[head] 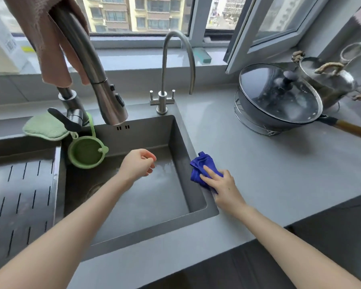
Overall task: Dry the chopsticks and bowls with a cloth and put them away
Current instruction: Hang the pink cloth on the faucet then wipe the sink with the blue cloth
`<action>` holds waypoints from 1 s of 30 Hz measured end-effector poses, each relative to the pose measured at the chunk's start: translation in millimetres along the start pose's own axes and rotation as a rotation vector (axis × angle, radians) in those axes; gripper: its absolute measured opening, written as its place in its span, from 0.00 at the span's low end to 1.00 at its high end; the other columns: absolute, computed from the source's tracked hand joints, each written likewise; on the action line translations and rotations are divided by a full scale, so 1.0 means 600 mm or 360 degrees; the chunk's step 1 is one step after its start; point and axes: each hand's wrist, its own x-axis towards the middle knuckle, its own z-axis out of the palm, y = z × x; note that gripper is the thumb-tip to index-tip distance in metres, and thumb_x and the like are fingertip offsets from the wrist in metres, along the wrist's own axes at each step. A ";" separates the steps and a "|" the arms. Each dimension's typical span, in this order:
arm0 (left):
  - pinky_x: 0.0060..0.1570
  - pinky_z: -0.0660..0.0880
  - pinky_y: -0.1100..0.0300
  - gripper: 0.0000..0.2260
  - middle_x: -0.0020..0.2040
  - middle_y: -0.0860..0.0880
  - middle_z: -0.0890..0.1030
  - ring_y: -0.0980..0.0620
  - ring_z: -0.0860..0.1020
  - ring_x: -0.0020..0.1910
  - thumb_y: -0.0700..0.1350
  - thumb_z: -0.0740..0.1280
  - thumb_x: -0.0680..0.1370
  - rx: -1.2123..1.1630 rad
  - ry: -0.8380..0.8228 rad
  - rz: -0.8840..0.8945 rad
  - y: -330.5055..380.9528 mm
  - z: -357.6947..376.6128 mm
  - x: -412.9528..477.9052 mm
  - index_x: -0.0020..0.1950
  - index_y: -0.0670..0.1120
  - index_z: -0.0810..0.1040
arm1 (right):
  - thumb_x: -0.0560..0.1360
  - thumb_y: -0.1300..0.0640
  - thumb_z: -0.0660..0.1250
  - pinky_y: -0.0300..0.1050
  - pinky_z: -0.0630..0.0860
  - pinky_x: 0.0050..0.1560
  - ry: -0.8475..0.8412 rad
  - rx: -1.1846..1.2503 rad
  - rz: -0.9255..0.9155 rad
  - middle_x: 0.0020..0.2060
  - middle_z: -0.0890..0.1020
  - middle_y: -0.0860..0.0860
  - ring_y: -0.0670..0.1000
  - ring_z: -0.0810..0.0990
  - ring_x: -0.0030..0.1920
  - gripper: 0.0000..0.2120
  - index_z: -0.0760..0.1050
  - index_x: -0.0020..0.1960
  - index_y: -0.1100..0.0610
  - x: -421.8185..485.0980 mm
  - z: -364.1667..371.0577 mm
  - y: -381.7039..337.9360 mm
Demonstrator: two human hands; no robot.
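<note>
A crumpled blue cloth [200,164] lies on the grey counter at the right rim of the sink [196,163]. My right hand [224,187] rests on it with straight fingers pressing down. My left hand [139,164] hovers over the sink basin, fingers loosely curled, holding nothing. No chopsticks or bowls are in view.
A large pull-down faucet [100,80] with a pink cloth [50,44] draped over it rises at the back left; a slim tap [167,80] stands behind the sink. A green strainer [87,152] and green pad [44,127] sit at the left. A lidded wok [279,97] and steel pot [329,80] occupy the right counter. A slotted drain tray [19,195] lies left.
</note>
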 end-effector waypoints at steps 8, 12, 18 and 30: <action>0.43 0.78 0.55 0.09 0.39 0.44 0.82 0.48 0.79 0.37 0.36 0.60 0.75 0.0101 -0.0115 0.0165 0.043 0.015 -0.033 0.45 0.43 0.79 | 0.71 0.73 0.57 0.39 0.72 0.59 0.0106 0.1881 0.0975 0.61 0.79 0.52 0.51 0.76 0.62 0.26 0.75 0.64 0.55 -0.073 -0.186 0.010; 0.42 0.78 0.56 0.10 0.38 0.46 0.82 0.49 0.78 0.36 0.36 0.59 0.75 0.0073 -0.0142 0.0204 0.085 0.041 -0.029 0.45 0.43 0.80 | 0.73 0.74 0.57 0.34 0.67 0.62 0.0465 0.1414 0.0843 0.64 0.75 0.47 0.48 0.74 0.63 0.27 0.71 0.68 0.54 -0.005 -0.207 -0.006; 0.47 0.80 0.51 0.10 0.41 0.46 0.83 0.48 0.80 0.40 0.38 0.59 0.75 0.0123 -0.0101 0.0209 0.127 0.048 0.008 0.44 0.46 0.79 | 0.74 0.69 0.59 0.48 0.59 0.69 0.0144 0.0163 0.0390 0.74 0.62 0.58 0.62 0.66 0.70 0.31 0.54 0.76 0.61 0.151 -0.117 0.026; 0.50 0.79 0.52 0.10 0.40 0.49 0.83 0.50 0.81 0.42 0.39 0.59 0.75 0.0285 0.0018 0.0111 0.137 0.015 0.094 0.43 0.49 0.79 | 0.75 0.60 0.62 0.46 0.71 0.45 -0.0444 -0.0527 0.0649 0.62 0.71 0.60 0.60 0.76 0.57 0.18 0.65 0.64 0.61 0.268 -0.087 0.030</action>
